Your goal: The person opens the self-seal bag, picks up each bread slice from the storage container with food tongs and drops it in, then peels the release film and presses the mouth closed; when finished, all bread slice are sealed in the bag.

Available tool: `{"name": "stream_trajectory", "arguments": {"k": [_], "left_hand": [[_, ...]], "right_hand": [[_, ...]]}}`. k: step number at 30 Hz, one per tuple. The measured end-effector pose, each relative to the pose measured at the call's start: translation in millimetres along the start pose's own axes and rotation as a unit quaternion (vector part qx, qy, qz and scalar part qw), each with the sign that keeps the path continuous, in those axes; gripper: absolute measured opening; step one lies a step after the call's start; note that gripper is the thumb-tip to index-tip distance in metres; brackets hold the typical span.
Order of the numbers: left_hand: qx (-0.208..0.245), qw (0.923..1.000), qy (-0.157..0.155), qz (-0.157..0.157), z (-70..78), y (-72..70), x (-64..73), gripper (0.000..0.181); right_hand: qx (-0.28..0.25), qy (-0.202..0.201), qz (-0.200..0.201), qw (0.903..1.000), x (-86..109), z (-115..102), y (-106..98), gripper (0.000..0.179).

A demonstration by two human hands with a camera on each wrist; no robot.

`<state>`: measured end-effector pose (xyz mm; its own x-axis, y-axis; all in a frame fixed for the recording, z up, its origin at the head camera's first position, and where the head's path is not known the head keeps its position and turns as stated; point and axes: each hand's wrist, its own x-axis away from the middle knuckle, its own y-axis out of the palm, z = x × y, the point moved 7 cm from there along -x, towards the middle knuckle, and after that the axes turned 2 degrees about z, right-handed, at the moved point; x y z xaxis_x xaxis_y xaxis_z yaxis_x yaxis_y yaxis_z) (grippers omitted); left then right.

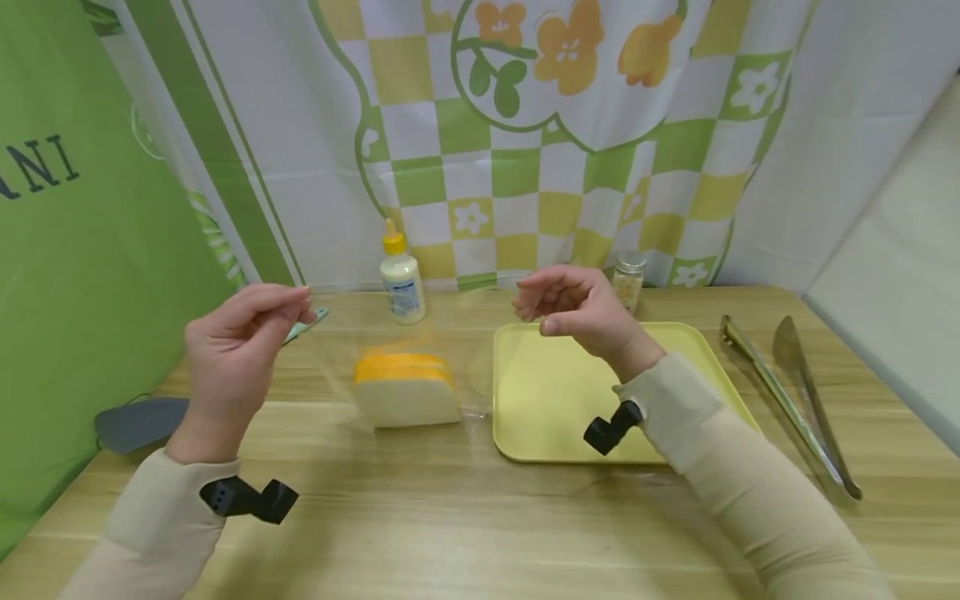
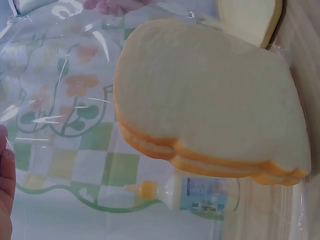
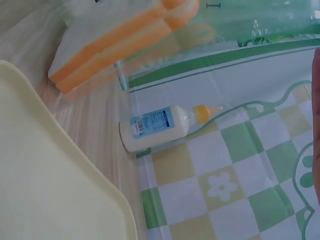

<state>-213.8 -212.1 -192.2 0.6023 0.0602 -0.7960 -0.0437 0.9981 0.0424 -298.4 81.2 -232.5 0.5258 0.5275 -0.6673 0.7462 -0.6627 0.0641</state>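
Two bread slices (image 1: 408,402) with orange crusts stand together inside a clear plastic bag (image 2: 55,145) on the table. My left hand (image 1: 236,354) pinches the upper left edge of the bag between thumb and fingers. In the left wrist view the slices (image 2: 210,95) fill the middle, with glare on the film beside them. My right hand (image 1: 581,312) is raised over the back of the yellow tray (image 1: 600,400), its fingers loosely bent and the thumb apart from them. Nothing shows between them. Only a strip of that hand (image 3: 316,125) shows in the right wrist view.
A yellow-capped squeeze bottle (image 1: 402,287) stands behind the bread. A small lidded jar (image 1: 628,282) is behind the tray. Tongs (image 1: 780,400) and a long metal utensil (image 1: 813,400) lie at right. A dark grey flat object (image 1: 138,423) lies at left, and a patterned curtain (image 1: 525,192) hangs behind.
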Motion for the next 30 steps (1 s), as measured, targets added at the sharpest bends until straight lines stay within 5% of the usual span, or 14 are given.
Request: {"name": "stream_trajectory", "arguments": {"k": [12, 21, 30], "left_hand": [[0.025, 0.9994, -0.009, 0.023, -1.3, -2.3, 0.7, 0.023], [0.013, 0.9984, -0.03, 0.047, -3.7, -8.0, 2.3, 0.01], [0.032, 0.9982, -0.039, 0.032, -5.0, -13.8, 4.7, 0.014]], "right_hand": [[0.098, 0.015, 0.065, 0.993, -5.7, -6.8, 6.3, 0.01], [0.139, 0.014, 0.083, 0.9868, -9.9, -9.3, 8.1, 0.018], [0.121, 0.026, 0.127, 0.9842, -12.7, -8.6, 4.7, 0.039]]}}
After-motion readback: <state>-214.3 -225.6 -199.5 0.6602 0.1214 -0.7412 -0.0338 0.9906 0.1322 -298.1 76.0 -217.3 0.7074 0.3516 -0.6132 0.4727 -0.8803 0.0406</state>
